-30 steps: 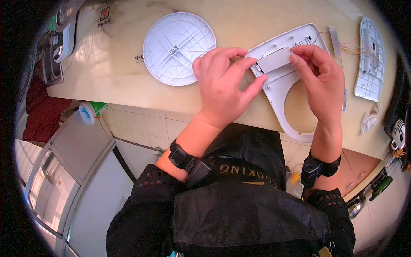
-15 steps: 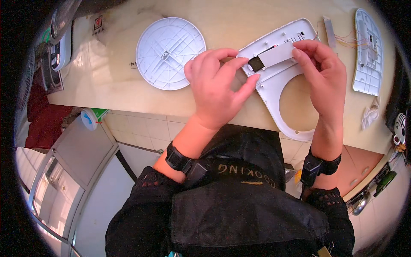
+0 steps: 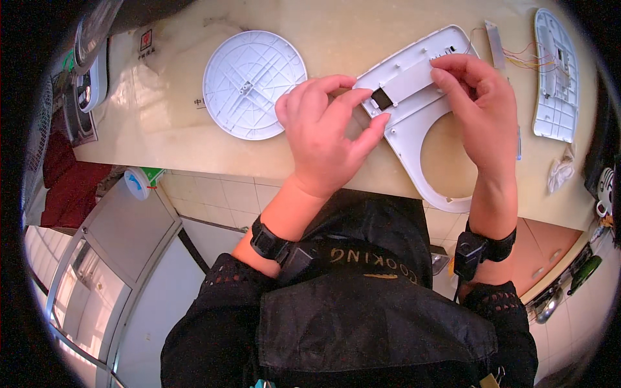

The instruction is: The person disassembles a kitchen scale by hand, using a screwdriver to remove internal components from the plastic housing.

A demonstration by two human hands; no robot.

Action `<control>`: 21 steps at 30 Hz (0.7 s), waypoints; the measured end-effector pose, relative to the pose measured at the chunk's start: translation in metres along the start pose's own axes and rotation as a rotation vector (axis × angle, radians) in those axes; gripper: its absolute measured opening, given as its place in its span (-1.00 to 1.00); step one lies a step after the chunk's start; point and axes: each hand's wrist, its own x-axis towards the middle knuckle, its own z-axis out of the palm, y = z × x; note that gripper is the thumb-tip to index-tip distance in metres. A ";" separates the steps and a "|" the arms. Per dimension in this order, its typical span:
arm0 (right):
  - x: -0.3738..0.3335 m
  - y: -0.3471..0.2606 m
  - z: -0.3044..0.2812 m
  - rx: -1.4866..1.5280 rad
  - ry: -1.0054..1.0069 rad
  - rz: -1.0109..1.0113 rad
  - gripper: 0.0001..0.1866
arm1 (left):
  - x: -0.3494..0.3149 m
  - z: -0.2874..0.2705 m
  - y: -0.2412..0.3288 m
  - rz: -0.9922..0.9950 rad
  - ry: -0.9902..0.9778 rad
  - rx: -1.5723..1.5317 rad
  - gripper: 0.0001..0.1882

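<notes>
A white plastic housing [image 3: 402, 129] with a large round opening lies on the table in front of me. Over its upper recess lies a flat white strip [image 3: 407, 83], with a black rectangular part [image 3: 381, 98] showing at its left end. My right hand [image 3: 482, 103] pinches the strip's right end between thumb and fingers. At the housing's left end, my left hand [image 3: 326, 129] has its thumb and fingertips closed around the edge, beside the black part. The right fingers cover part of the strip's far end.
A round ribbed white disc [image 3: 255, 84] lies left of my hands. To the right are a narrow grey bar [image 3: 495, 44] with thin coloured wires, a curved white panel [image 3: 556, 77] and a crumpled tissue [image 3: 561, 173]. The table's front edge [image 3: 259, 174] runs before my body.
The white strip has settled flatter over the recess, and more of the black part shows. My right hand has shifted slightly left; the left stays at the housing's end.
</notes>
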 end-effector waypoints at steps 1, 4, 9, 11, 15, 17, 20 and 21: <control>-0.001 0.000 0.001 -0.014 -0.004 0.001 -0.83 | 0.000 0.000 0.000 -0.001 -0.001 -0.001 -0.62; -0.001 -0.002 0.003 -0.043 -0.003 -0.011 -0.83 | 0.000 0.000 0.000 -0.008 -0.002 -0.005 -0.61; -0.006 -0.008 0.003 -0.113 -0.005 -0.018 -0.85 | 0.000 0.001 0.000 -0.020 -0.002 -0.004 -0.60; -0.007 -0.008 0.002 -0.148 0.004 -0.061 -0.85 | 0.001 0.002 0.000 -0.022 -0.001 -0.005 -0.60; -0.005 -0.005 0.003 -0.167 0.019 -0.102 -0.85 | 0.002 0.002 0.001 -0.021 0.002 0.000 -0.61; -0.006 -0.004 0.004 -0.149 0.001 -0.100 -0.87 | 0.003 0.002 0.001 -0.028 -0.003 -0.001 -0.61; -0.008 -0.004 0.004 -0.145 -0.038 -0.097 -0.87 | 0.003 0.002 0.002 -0.030 -0.007 0.013 -0.62; -0.008 -0.004 0.004 -0.155 -0.043 -0.097 -0.87 | 0.003 0.002 0.002 -0.029 -0.006 0.017 -0.62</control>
